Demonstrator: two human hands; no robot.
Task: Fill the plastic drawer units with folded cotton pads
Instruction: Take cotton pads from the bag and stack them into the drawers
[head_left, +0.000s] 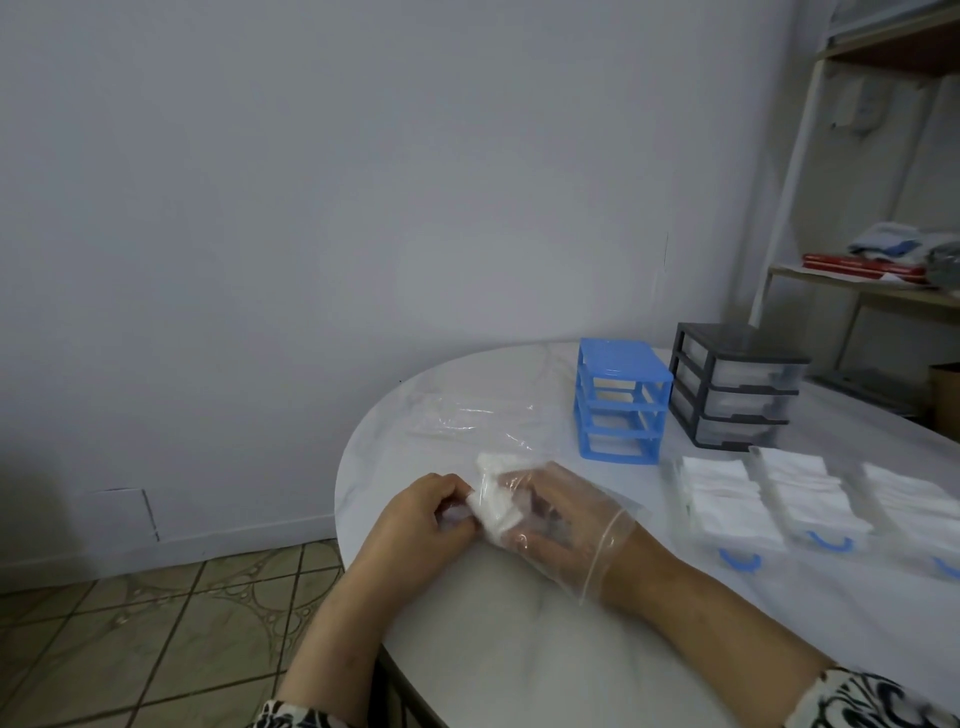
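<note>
My left hand (423, 512), bare, pinches the near end of a white cotton pad (493, 499) at the table's left edge. My right hand (550, 519), in a clear plastic glove, curls around the same pad from the right. A blue drawer frame (621, 400) stands behind with its three slots empty. Beside it a dark grey unit (732, 387) has its three clear drawers in place. Three clear drawers with blue handles (727, 499), (810, 491), (914, 501) lie at the right, holding rows of folded white pads.
The round white table (519, 623) has its curved edge just left of my hands, over a tiled floor. A crumpled clear plastic bag (467, 415) lies behind my hands. A metal shelf (872, 280) with books and cloth stands at the far right.
</note>
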